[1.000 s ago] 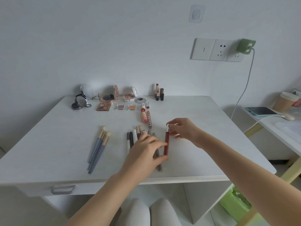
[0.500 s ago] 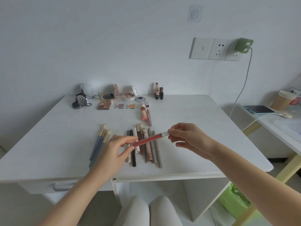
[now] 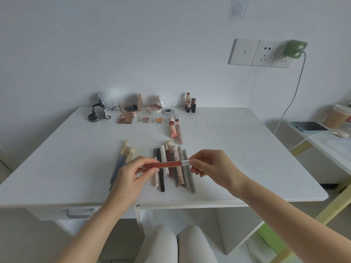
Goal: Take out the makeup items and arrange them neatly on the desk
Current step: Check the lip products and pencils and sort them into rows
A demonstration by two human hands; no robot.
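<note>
left hand (image 3: 131,173) pinches the red end of the red lip pencil (image 3: 165,164) between thumb and fingertips; right hand (image 3: 212,167) pinches its white-banded end, fingers curled round it. pencil held level, crosswise, lifted clear above the row of pencils and liners (image 3: 171,168) near the front edge of the desk (image 3: 247,158). change: a second ago the pencil stood upright on the desk just right of that row, right fingers at its top, left hand at its lower part; half a second ago it was tilted, left end low; now it is horizontal with both ends held. reading: it has been taken up out of its place, probably to check or turn it before it is laid back in line, so this item counts as not yet placed. row itself has not shifted. brushes (image 3: 121,162) lie left of the row, toward the front-left. two lip tubes (image 3: 175,130) lie behind the row at mid-desk. along the back edge: compact mirrors (image 3: 98,112), eyeshadow palettes (image 3: 126,115), standing lipsticks (image 3: 190,103). judgement: arrangement is largely done; the open slot looks to be at the right end of the row.
</note>
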